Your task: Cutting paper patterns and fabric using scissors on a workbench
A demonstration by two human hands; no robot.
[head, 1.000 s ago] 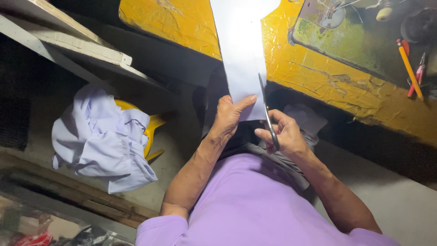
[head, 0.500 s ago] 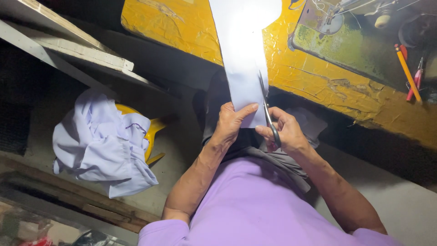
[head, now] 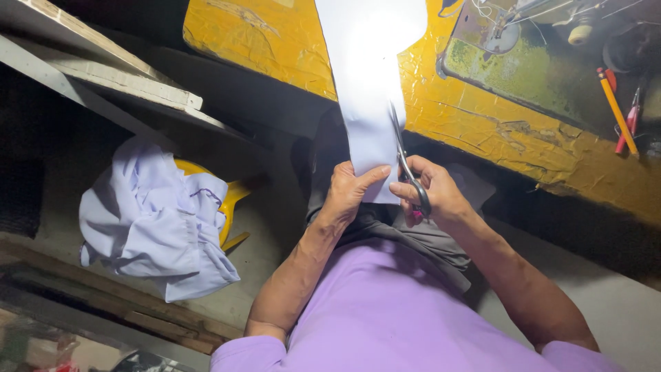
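Left hand (head: 348, 193) grips the near end of a long pale cloth strip (head: 368, 89); thumb lies across the top face, fingers curled under, clenched on the strip's lower left corner. Strip runs from the hands up and away, crossing the near edge of the yellow table (head: 496, 131) and lying over its top, brightly lit at the far end.

Right hand (head: 441, 196) holds a pair of scissors (head: 407, 172); fingers closed through the handle loops, a bit of pink showing at the grip. Blades point away from the body and lie along the strip's right edge, touching the cloth. Cannot tell how far the blades are parted.

Both hands are held just off the table's near edge, above the lap, where dark grey fabric (head: 406, 234) lies bunched. Person wears a lilac short-sleeved shirt (head: 392, 317).

On the table, toward its right side: the greenish base of a sewing machine (head: 530, 62), worn and stained. At the far right edge, an orange pencil (head: 617, 110) and a red-handled small tool (head: 630, 127) lie just beside each other.

To the left, off the table, a heap of pale lilac garments (head: 151, 220) is piled on a yellow stool (head: 227, 200). Wooden boards (head: 103, 69) slant across the upper left corner.
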